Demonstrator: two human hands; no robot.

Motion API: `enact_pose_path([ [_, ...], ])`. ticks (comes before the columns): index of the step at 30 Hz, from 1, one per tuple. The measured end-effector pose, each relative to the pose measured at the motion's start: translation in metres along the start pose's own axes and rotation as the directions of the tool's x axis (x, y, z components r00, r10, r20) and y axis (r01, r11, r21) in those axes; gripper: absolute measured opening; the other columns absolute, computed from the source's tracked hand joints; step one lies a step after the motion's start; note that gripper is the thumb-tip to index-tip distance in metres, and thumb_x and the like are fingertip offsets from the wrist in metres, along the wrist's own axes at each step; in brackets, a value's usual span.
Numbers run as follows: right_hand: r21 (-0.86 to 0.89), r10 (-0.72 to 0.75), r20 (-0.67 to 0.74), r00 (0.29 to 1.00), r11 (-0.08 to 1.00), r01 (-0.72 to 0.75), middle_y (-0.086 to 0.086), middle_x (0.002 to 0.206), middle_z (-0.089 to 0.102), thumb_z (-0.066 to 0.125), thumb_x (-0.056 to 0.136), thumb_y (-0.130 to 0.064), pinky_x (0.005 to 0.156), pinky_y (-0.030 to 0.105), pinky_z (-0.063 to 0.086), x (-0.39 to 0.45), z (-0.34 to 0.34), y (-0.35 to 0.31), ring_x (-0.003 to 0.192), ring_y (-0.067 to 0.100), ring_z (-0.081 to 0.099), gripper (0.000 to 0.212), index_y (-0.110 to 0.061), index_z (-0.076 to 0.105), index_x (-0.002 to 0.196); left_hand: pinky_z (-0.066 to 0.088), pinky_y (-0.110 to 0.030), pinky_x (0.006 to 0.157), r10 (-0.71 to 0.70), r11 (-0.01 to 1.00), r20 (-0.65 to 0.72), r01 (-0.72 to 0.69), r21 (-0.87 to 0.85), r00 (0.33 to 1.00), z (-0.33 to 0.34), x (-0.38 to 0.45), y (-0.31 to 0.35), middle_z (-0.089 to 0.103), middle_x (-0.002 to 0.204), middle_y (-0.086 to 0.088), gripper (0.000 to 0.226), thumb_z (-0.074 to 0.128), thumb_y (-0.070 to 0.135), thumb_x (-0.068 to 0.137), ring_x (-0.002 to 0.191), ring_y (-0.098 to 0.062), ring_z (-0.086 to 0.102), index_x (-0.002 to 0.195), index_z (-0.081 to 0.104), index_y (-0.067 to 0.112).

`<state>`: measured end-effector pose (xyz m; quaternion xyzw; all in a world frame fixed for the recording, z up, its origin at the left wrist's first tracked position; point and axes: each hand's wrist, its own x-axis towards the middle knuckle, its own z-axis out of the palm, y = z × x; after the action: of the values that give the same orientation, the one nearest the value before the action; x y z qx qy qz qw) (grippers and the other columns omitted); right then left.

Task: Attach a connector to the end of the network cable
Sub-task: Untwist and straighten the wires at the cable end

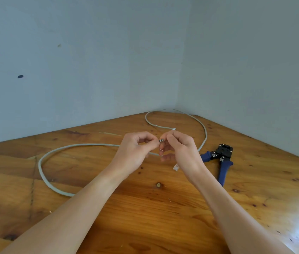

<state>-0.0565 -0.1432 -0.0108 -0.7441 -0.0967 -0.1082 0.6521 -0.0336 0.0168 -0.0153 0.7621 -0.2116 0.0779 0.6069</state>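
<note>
The network cable's stripped end [161, 140] is being pinched between both hands above the wooden table [163, 208], its axis running left-right; the left hand [136, 149] and right hand [180, 147] are meeting fingertip to fingertip, while the clear connector [175, 167] is lying just below the right hand, crimping tool [220, 158] beyond.

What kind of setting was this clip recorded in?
Probably a plain room at home or a small workshop corner: a varnished wooden table pushed into a corner of bare pale walls, with a grey network cable and a blue-handled crimping tool lying on it.
</note>
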Motion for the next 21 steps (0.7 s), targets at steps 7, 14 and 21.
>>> enact_pose_path([
  [7,-0.291,-0.123,-0.041,0.992,0.951,0.106,-0.001,0.078,0.067,0.056,0.1,-0.012,0.072,0.036,0.058,0.001,0.005,0.003,0.079,0.019,0.065,0.015,-0.016,0.066,0.09,0.04,-0.009,0.052,0.017,0.999,-0.02,-0.016,0.037,1.0,0.001,-0.002,0.002,0.061,0.058,0.019,0.017,0.069,0.021,0.091,0.05,0.004,0.051,0.076,0.077,0.025],
  [14,-0.513,-0.232,-0.113,0.966,0.846,0.143,-0.007,0.072,0.061,0.058,0.097,-0.008,0.063,0.035,0.05,-0.001,0.007,0.008,0.068,0.012,0.056,0.02,-0.023,0.059,0.083,0.035,-0.01,0.057,0.02,0.983,-0.09,-0.003,0.182,0.996,0.008,-0.004,0.001,0.068,0.07,0.016,0.008,0.072,0.021,0.091,0.054,0.009,0.055,0.085,0.078,0.025],
  [21,-0.619,-0.28,-0.149,0.948,0.774,0.132,-0.009,0.071,0.058,0.056,0.098,-0.012,0.063,0.044,0.051,0.001,0.011,0.01,0.068,0.017,0.055,0.018,-0.023,0.055,0.084,0.043,-0.008,0.067,0.039,0.969,-0.111,-0.01,0.249,0.993,0.012,-0.004,-0.001,0.071,0.082,0.009,0.007,0.071,0.02,0.092,0.077,-0.003,0.065,0.087,0.074,0.025],
])
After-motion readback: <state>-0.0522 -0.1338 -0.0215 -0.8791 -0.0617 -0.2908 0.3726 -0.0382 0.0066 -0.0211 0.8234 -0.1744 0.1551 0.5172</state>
